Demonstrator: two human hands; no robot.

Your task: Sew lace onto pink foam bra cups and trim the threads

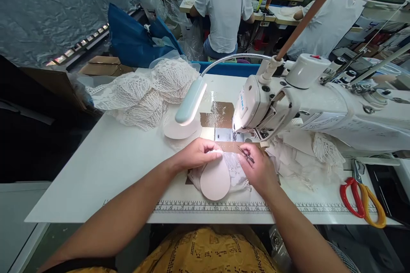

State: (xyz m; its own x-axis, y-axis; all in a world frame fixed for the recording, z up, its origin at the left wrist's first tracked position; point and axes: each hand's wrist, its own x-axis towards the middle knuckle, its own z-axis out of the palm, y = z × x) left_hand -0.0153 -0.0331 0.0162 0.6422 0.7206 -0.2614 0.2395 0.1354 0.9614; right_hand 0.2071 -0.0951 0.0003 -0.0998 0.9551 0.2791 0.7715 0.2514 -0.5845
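My left hand [205, 153] is closed, pinching the top edge of a pale, teardrop-shaped bra pad [215, 181]. White lace fabric [235, 172] is spread beside and partly under the pad, at the front of the sewing machine [256, 102]. In my right hand [258, 166] are small dark metal thread snips [247, 156], their tip pointing left toward the fabric; the fingers are closed around them. Both hands are just in front of the needle area [235, 135]. The fingers hide part of the pad's upper edge and of the snips.
A heap of white lace pieces [137, 91] lies at the back left, with more pale pads [181, 126] near it. A lamp [191, 101] arches over the table. Right are more lace [307, 158] and red-and-orange scissors [361, 196]. A ruler strip [198, 207] runs along the front edge. People sit behind.
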